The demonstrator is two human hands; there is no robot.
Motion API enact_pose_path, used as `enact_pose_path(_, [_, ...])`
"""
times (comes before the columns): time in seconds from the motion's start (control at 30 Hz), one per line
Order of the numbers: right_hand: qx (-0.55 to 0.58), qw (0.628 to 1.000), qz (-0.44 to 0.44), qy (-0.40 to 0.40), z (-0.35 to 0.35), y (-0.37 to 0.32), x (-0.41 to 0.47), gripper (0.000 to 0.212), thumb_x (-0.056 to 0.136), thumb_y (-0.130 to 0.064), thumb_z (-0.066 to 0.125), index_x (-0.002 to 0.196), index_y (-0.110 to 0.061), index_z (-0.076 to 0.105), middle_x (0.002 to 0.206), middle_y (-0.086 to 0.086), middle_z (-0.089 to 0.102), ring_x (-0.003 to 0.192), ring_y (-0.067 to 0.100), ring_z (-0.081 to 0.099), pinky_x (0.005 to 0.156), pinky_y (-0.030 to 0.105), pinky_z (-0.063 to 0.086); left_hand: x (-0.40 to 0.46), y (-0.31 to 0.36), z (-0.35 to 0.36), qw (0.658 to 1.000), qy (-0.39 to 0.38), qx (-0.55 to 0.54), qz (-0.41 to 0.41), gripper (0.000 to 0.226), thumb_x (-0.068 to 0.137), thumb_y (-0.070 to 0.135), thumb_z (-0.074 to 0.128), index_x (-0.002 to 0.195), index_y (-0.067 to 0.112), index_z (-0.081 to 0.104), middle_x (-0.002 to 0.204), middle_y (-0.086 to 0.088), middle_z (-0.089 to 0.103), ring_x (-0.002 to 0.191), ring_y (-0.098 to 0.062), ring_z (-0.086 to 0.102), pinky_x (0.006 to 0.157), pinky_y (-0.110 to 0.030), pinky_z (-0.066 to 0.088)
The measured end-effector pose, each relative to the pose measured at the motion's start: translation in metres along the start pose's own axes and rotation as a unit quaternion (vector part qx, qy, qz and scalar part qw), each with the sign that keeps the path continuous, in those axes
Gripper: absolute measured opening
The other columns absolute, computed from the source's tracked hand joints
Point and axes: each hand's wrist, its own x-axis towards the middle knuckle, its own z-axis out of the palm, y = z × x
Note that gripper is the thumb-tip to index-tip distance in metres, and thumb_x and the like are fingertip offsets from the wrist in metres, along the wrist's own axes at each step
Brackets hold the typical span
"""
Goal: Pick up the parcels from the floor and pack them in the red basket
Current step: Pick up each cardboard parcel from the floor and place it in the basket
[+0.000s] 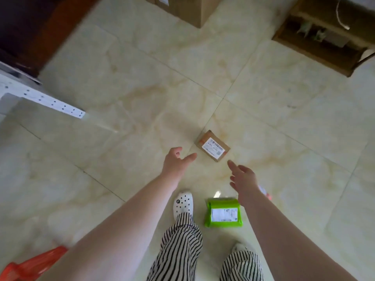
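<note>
A small brown cardboard parcel (213, 146) with a white label lies on the tiled floor ahead of me. My left hand (175, 161) is stretched toward it, fingers apart, just short of its left side. My right hand (242, 177) reaches in from below right, also open and empty. A green plastic parcel (223, 212) with a white label lies by my feet, partly under my right forearm. A corner of the red basket (30, 266) shows at the bottom left, mostly hidden behind my left arm.
A white perforated metal leg (50, 103) juts in from the left. Dark wooden furniture (30, 27) fills the top left. A large cardboard box (188, 9) stands at the top, and an open box (324, 35) sits top right. My feet wear white clogs (182, 203).
</note>
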Motion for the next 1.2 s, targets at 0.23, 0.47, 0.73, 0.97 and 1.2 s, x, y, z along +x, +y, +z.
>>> enact_pose_path(0.23, [-0.047,0.999,0.004,-0.018,0.055,0.030,0.161,0.041,0.078,-0.055,0.069,0.087,-0.024,0.045,0.070,-0.004,0.036,0.062,0.013,0.038,0.054,0.026,0.027,0.179,-0.068,0.079,0.994,0.011,0.105,0.041,0.085,0.079,0.040,0.073,0.148,0.016,0.030,0.150,-0.009,0.034,0.135,-0.023,0.040,0.102,-0.030,0.037])
enact_pose_path(0.47, [-0.049,0.997,-0.026,-0.045,0.096,0.055,0.240,0.027,0.092,-0.037,0.061,0.099,-0.011,0.063,0.077,0.001,0.054,0.070,0.017,0.051,0.076,0.033,0.050,0.273,-0.101,0.119,0.972,-0.071,0.219,0.043,0.075,0.084,0.037,0.068,0.147,0.015,0.033,0.153,-0.011,0.028,0.137,-0.022,0.035,0.107,-0.026,0.033])
enact_pose_path(0.73, [-0.047,0.993,-0.105,-0.028,0.089,0.067,0.136,0.016,0.091,-0.028,0.063,0.093,-0.013,0.068,0.075,-0.001,0.063,0.058,0.010,0.049,0.052,0.021,0.037,0.153,-0.118,0.072,0.991,0.101,0.072,0.048,0.050,0.080,0.036,0.074,0.104,0.014,0.036,0.085,0.007,0.052,0.079,-0.017,0.054,0.063,-0.027,0.041])
enact_pose_path(0.97, [-0.111,0.975,-0.167,-0.095,0.062,0.074,-0.018,0.036,0.082,-0.040,0.072,0.107,-0.015,0.067,0.102,0.002,0.073,0.093,0.022,0.068,0.085,0.037,0.053,-0.010,-0.139,0.009,0.980,0.183,-0.083,0.003,0.075,0.056,0.061,0.078,0.115,0.029,0.045,0.113,0.000,0.062,0.095,-0.011,0.066,0.084,-0.027,0.055])
enact_pose_path(1.2, [-0.238,0.923,-0.234,-0.193,0.019,0.101,-0.163,0.040,0.080,-0.033,0.076,0.108,-0.013,0.054,0.094,-0.001,0.068,0.086,0.019,0.065,0.073,0.030,0.047,-0.181,-0.184,-0.034,0.937,0.268,-0.224,0.015,0.051,0.076,0.025,0.079,0.116,0.021,0.048,0.101,-0.001,0.072,0.083,-0.004,0.067,0.062,-0.010,0.050])
